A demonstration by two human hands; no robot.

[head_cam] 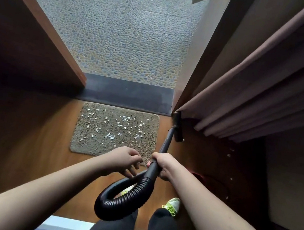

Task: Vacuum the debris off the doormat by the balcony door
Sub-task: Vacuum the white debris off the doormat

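Observation:
A grey-brown doormat [104, 133] lies on the wooden floor before the balcony threshold, strewn with several white scraps of debris [110, 135]. My right hand [163, 165] grips the black vacuum wand [167, 143] near its upper end. The floor nozzle [177, 127] sits on the floor to the right of the mat, off it, by the curtain's hem. My left hand [127, 160] hovers beside the wand with its fingers loosely curled, just left of the ribbed black hose [123, 200], which loops down in front of my legs.
A brown wooden door [19, 44] stands open on the left. A mauve curtain [270, 93] hangs on the right. The dark threshold [126, 93] leads to the pebbled balcony floor [120, 30]. A few white scraps [229, 155] lie on the floor right of the nozzle.

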